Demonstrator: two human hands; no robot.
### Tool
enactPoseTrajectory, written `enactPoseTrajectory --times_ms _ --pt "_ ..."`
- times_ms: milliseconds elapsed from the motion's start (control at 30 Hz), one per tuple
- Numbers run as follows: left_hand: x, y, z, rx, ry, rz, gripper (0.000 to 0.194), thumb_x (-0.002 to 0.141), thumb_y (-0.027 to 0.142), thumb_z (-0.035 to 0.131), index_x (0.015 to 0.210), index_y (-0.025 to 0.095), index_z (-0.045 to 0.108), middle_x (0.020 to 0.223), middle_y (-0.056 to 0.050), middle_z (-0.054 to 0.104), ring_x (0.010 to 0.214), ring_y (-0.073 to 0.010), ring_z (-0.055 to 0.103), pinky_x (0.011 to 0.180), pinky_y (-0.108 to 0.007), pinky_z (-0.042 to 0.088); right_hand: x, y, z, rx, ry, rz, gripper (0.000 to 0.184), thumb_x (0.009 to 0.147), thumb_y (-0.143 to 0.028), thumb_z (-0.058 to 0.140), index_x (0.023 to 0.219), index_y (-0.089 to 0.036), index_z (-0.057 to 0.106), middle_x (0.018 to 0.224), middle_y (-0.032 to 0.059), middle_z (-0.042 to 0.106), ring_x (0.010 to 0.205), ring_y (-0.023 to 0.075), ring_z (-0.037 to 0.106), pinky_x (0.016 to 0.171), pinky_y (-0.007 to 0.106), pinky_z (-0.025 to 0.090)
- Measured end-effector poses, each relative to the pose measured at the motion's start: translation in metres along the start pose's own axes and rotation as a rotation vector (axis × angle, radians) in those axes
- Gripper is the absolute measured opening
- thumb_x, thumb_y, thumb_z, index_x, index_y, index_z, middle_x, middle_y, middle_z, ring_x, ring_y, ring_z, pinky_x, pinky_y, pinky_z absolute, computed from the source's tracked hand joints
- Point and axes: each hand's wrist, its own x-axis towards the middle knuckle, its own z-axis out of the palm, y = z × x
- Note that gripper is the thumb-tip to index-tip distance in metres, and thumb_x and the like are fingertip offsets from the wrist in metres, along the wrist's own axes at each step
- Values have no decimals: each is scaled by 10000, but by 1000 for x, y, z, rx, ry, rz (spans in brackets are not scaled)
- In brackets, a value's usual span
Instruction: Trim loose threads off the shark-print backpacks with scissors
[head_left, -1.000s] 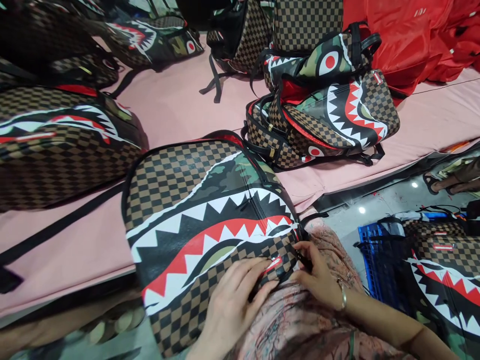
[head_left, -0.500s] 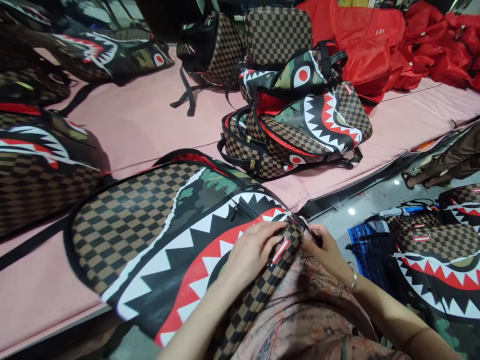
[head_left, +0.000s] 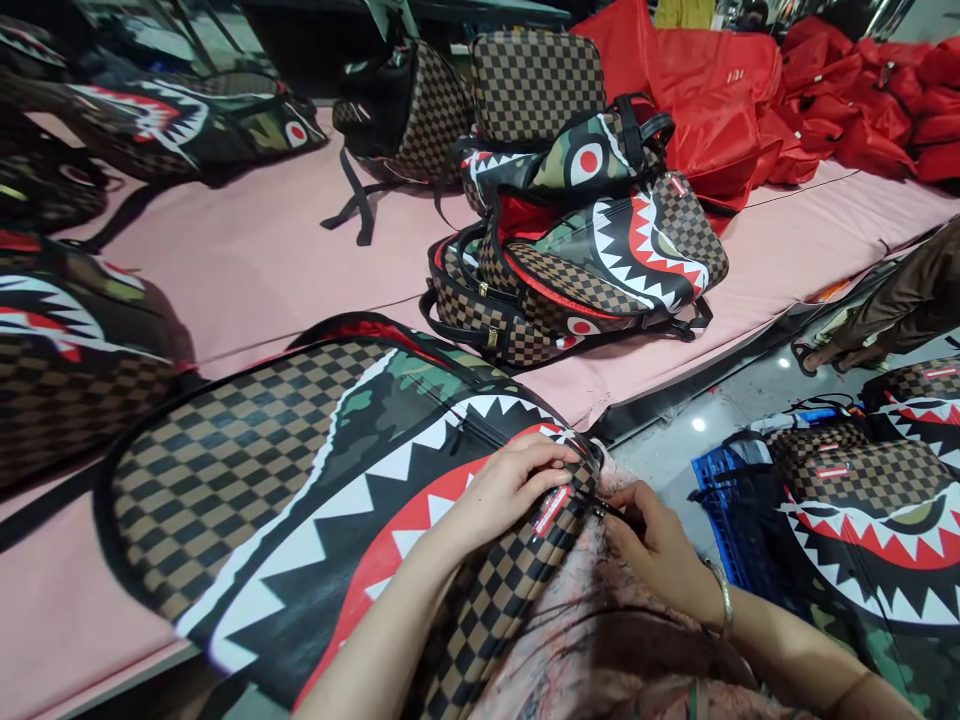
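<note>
A large backpack (head_left: 300,480) with brown checks, camouflage and a shark-mouth print lies on my lap and the pink table edge. My left hand (head_left: 510,485) grips its lower corner, fingers curled over the edge beside a small red-and-white label (head_left: 551,510). My right hand (head_left: 652,550), with a bracelet on the wrist, is closed in a pinch on a small dark zipper pull (head_left: 611,510) at the same corner.
More shark-print backpacks are stacked at mid-table (head_left: 577,260) and along the left (head_left: 67,350). Red bags (head_left: 750,110) are heaped at the back right. A blue crate (head_left: 724,520) with backpacks (head_left: 870,520) stands on the floor to the right. Another person's sandalled foot (head_left: 832,355) shows at far right.
The backpack has swung flatter and leftward across my lap. My left hand moved from lying on its front to gripping the corner; my right hand stayed pinched at the zipper.
</note>
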Motion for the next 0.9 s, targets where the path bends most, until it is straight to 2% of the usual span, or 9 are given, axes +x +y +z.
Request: enactPoseTrajectory --times_ms 100,200,433,533,600,667,767,833,900 --pt "-1 -1 2 79 -31 -3 193 834 330 461 786 215 608 828 -24 614 809 -169 554 736 -279 430 1 -5 0 -89 -46 21 107 872 -254 460 951 -187 486 770 15 586 667 153 524 587 252 362" --pt "0 1 5 146 -16 -5 225 836 302 425 680 203 554 758 -23 584 744 -167 535 692 -283 423 5 -10 1 -152 -47 -28 118 873 -261 456 967 -194 481 775 26 587 672 168 533 588 261 339" --pt "-1 6 6 180 8 -17 209 824 287 419 654 204 508 726 -22 558 700 -166 520 643 -274 409 18 -12 5 -256 -60 -124 113 865 -283 467 941 -204 497 761 35 568 696 184 532 613 270 339" --pt "-1 5 7 106 40 -39 210 820 291 424 654 199 513 708 -17 556 670 -157 515 625 -270 410 21 -9 3 -202 -99 -124 102 872 -255 443 934 -202 503 772 28 571 685 169 526 617 265 354" --pt "0 4 6 -3 118 -57 211 812 304 436 659 193 530 700 -13 557 663 -150 520 632 -268 417 22 -6 2 -125 -105 -112 99 870 -237 435 927 -204 509 773 18 568 683 158 517 629 266 363" --pt "0 2 2 -129 251 -111 203 794 333 473 683 185 557 693 -10 562 660 -147 526 632 -266 422 21 -3 2 -7 -75 -80 90 861 -253 451 904 -207 516 780 11 557 695 151 505 635 264 370" --pt "-9 -4 -7 -234 446 -279 276 782 412 502 638 183 556 599 5 541 584 -141 506 587 -270 422 15 1 5 330 -57 75 148 849 -360 489 880 -217 510 697 -22 498 585 119 448 534 235 347" --pt "-23 -10 -10 -178 551 -338 307 782 439 498 609 192 552 611 -3 553 633 -161 533 650 -301 445 9 3 6 621 -149 262 242 832 -457 507 891 -222 506 590 -60 398 456 87 336 429 209 260" --pt "-43 -14 -6 -73 630 -324 251 765 433 520 711 202 599 810 -39 609 854 -209 562 800 -354 443 3 3 8 863 -309 440 316 815 -512 521 902 -209 528 535 -81 311 396 62 228 390 200 164"
